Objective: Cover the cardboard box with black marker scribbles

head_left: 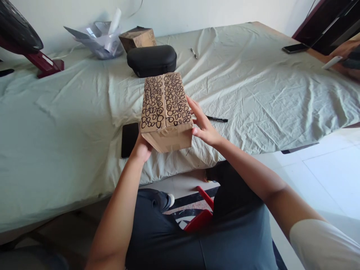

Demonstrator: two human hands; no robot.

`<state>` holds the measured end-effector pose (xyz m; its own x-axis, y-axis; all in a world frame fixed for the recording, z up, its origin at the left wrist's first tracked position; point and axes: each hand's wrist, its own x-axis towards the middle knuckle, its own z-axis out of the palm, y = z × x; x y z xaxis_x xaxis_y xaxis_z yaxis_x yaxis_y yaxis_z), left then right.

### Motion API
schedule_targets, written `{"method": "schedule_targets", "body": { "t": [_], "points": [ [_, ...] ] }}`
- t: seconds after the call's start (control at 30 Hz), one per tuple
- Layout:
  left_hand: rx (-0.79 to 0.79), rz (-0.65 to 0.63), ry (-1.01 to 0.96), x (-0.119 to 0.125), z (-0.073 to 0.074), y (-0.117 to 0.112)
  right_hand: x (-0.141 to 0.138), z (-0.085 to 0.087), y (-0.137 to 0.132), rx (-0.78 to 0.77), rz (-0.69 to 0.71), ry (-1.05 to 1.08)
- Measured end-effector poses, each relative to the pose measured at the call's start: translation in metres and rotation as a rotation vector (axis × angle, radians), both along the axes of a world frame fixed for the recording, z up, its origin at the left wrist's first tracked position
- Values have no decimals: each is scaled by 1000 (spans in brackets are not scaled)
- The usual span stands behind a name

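A cardboard box (166, 101) with black circles drawn all over its top is between my hands, near the front edge of the cloth-covered table. My left hand (143, 148) grips its lower left side, the fingers hidden behind and under the box. My right hand (204, 125) presses against the right side, thumb near the front corner and fingers along the side. Just left of the box lies a black phone (129, 140), partly covered by my left hand. A black pen (217, 119) rests on the cloth beyond my right hand.
Behind the box sit a black case (152, 60), another cardboard box (137, 37) and a clear plastic container (102, 45). A fan (47, 62) stands at left. Farther back lies a second pen (194, 53). Another phone (295, 48) and a person's hand (344, 52) are at right.
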<state>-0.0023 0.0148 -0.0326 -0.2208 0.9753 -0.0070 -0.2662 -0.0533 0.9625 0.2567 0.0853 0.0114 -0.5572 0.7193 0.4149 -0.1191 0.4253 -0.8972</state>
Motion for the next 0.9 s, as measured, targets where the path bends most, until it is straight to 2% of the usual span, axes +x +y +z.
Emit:
{"method": "schedule_targets", "body": {
  "t": [0.23,0.5,0.9],
  "points": [
    [11,42,0,1,5,-3,-1,-5,3,-29,33,10],
    [-47,70,-37,-1,3,-3,-1,-5,2,-6,40,6],
    [-15,19,-75,1,4,-4,2,-17,13,50,49,-33]
  ]
}}
